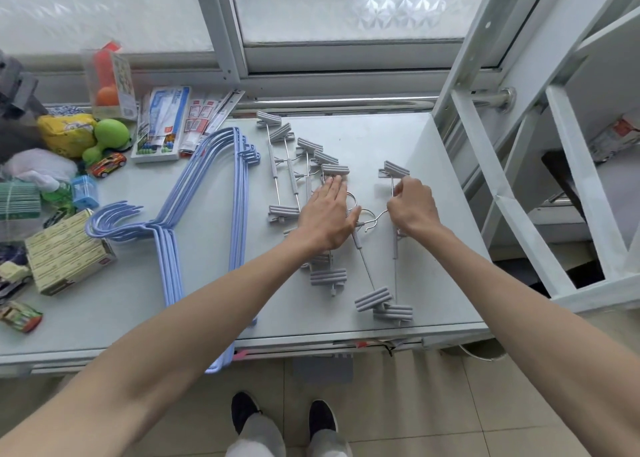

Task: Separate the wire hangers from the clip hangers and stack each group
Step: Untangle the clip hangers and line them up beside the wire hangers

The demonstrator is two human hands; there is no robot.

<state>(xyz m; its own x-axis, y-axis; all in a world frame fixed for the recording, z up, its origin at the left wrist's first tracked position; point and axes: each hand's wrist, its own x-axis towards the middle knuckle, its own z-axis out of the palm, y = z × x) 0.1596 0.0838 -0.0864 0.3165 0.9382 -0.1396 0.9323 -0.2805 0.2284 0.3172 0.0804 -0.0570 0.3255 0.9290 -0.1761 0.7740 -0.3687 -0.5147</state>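
Clip hangers (304,179), grey with ribbed clips on thin metal rods, lie fanned across the right half of the desk (374,134), overlapping so rods and hooks tangle at the centre; exact count hard to make out. Left hand (327,214) lies flat on the middle of that pile, fingers (335,184) stretched out and released, tips touching one grey clip, palm hiding the hooks and rods beneath. Right hand (412,205) is clenched around the rod of the rightmost clip hanger (394,242), just below its upper clip; how much rod it covers can't be seen, and a metal hook pokes out left of the knuckles. That hanger's lower clip rests near the front desk edge, touching another clip. Wire hangers (204,193), light blue, lie stacked left of the clip hangers, hooks pointing left, lower corner hanging over the front edge and partly hidden by the left forearm. Further left, clutter: a printed box (65,252), toy cars, a green toy (107,138), flat packets; a clear pack (109,82) holds orange items, contents unclear. Left edge items cut off.
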